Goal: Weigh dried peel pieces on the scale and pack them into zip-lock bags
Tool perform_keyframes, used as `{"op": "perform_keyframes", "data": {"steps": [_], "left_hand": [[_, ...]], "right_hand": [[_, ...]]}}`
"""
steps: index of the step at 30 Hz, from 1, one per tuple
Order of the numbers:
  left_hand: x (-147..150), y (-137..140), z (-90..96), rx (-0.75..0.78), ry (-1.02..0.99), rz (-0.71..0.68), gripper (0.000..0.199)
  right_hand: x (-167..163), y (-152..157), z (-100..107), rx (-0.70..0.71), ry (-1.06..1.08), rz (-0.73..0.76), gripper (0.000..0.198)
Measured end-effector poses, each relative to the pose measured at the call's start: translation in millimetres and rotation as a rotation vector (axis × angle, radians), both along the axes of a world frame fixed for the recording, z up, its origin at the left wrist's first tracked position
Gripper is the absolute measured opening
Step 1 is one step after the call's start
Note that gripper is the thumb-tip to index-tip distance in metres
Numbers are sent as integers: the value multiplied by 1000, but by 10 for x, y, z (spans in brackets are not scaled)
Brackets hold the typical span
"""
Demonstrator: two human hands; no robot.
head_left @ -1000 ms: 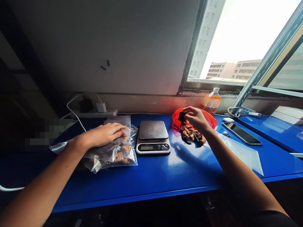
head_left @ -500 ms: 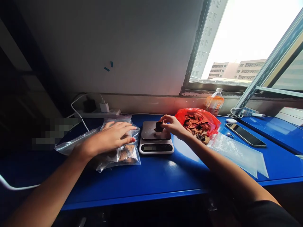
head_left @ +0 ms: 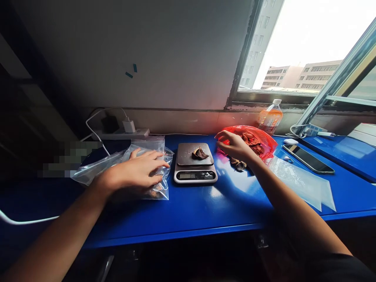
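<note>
A dark, curled dried piece, like peel (head_left: pixel 199 154), lies on the metal plate of a small digital kitchen scale (head_left: pixel 195 176). Just right of the scale my right hand (head_left: pixel 235 145) hovers with nothing in it, fingers bent and apart. Behind that hand is a red plastic bag (head_left: pixel 268 143), open and full of similar dried pieces (head_left: pixel 253 141). A few more pieces (head_left: pixel 238 164) lie on the table below it. My left hand (head_left: pixel 138 170) rests spread over clear zip bags (head_left: pixel 147 145), which hold brownish contents mostly hidden beneath it.
Flat empty zip bags (head_left: pixel 305 184) lie at the right beside a phone (head_left: pixel 310 158), an earbud (head_left: pixel 288 159) and a white earbud case (head_left: pixel 290 141). An orange drink bottle (head_left: pixel 270 115) stands by the window. A power strip with a charger (head_left: pixel 128 126) sits at the back left.
My right hand has let go of the dark dried piece onto the scale and moved right, toward the red bag. My left hand stays over the zip bags. The view has tilted slightly.
</note>
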State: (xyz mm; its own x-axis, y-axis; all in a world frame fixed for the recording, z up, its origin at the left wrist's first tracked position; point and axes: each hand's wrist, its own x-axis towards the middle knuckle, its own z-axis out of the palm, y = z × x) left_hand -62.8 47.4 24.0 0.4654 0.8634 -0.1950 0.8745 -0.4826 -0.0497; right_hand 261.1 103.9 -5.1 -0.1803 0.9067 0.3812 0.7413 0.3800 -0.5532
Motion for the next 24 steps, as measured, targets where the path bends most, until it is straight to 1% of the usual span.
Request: {"op": "perform_keyframes", "data": {"steps": [3, 5, 9, 13, 16, 20, 22, 24], "left_hand": [[102, -64, -43, 35, -13, -45, 41], [147, -84, -76, 31, -16, -73, 38], [154, -69, -138, 43, -58, -107, 34], [122, -38, -160, 43, -62, -108, 34], [119, -32, -154, 28, -45, -109, 36], [127, -39, -153, 13, -69, -115, 40], [122, -41, -155, -8, -77, -108, 43], [114, -40, -155, -26, -79, -99, 46]], "right_hand": [[146, -26, 25, -161, -112, -7, 18], [181, -35, 19, -231, -164, 15, 19], [158, -41, -20, -295, -191, 111, 27], [116, -36, -60, -389, -166, 168, 39], [81, -46, -60, -416, -121, 200, 39], [45, -105, 19, -475, -75, 175, 38], [89, -132, 86, -446, -63, 160, 34], [210, -124, 146, -351, -26, 120, 25]]}}
